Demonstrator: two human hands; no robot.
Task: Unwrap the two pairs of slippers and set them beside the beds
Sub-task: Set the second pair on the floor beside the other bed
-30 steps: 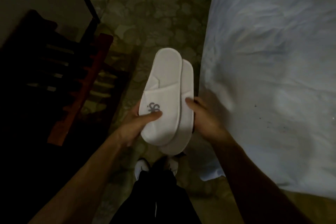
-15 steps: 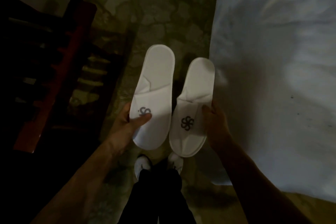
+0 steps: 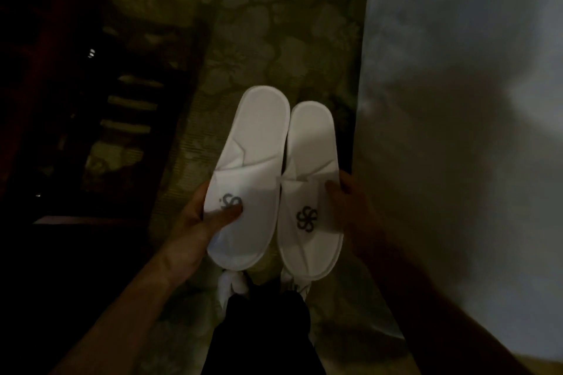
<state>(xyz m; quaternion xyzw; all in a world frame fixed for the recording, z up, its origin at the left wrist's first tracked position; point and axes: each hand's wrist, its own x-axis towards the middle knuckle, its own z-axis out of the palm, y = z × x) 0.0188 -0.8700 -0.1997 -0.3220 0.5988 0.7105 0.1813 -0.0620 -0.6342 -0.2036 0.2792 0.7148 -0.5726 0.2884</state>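
Beside one white bed (image 3: pixel 457 100), two unwrapped slippers (image 3: pixel 253 167), one gripped by each hand's fingers (image 3: pixel 225 214), seemingly above carpet (image 3: pixel 259 24)

Carpet strip (image 3: pixel 274 24) clear between bed (image 3: pixel 457 100) and dark furniture (image 3: pixel 61 131).

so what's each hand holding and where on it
Left hand grips the left slipper at its toe strap; right hand grips the right slipper likewise.

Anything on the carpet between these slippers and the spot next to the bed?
Nothing visible lies there. The left hand holds one slipper, the right hand the other slipper, over patterned carpet beside the bed. Only the person's own shoes stand under the slippers' near ends.
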